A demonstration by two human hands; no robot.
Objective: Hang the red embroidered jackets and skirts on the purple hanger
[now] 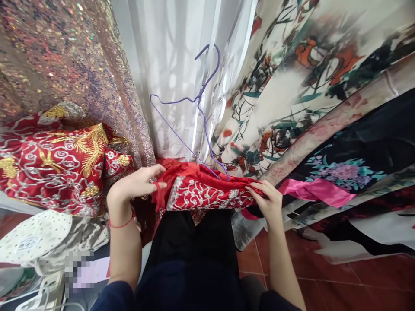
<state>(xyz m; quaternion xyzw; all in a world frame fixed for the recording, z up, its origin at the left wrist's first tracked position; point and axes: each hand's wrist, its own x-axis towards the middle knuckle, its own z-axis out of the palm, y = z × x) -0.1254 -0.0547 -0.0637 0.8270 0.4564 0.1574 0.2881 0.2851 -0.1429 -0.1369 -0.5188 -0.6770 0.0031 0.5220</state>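
Observation:
A red garment with silver scroll embroidery is stretched between my two hands, in front of my lap. My left hand pinches its left end, where loose red fabric hangs down. At the other end my right hand grips the upper edge, thumb and fingers closed on the cloth. Behind the garment a thin purple hanger stands tilted, its hook up. The hanger's lower right corner dips behind the red edge, and I cannot tell whether it is inside the cloth.
To the left lies a folded red garment with gold and silver embroidery, below a sequined cloth. A dotted white cap is nearer me. Floral garments hang on the right, with a pink sash, above red floor tiles.

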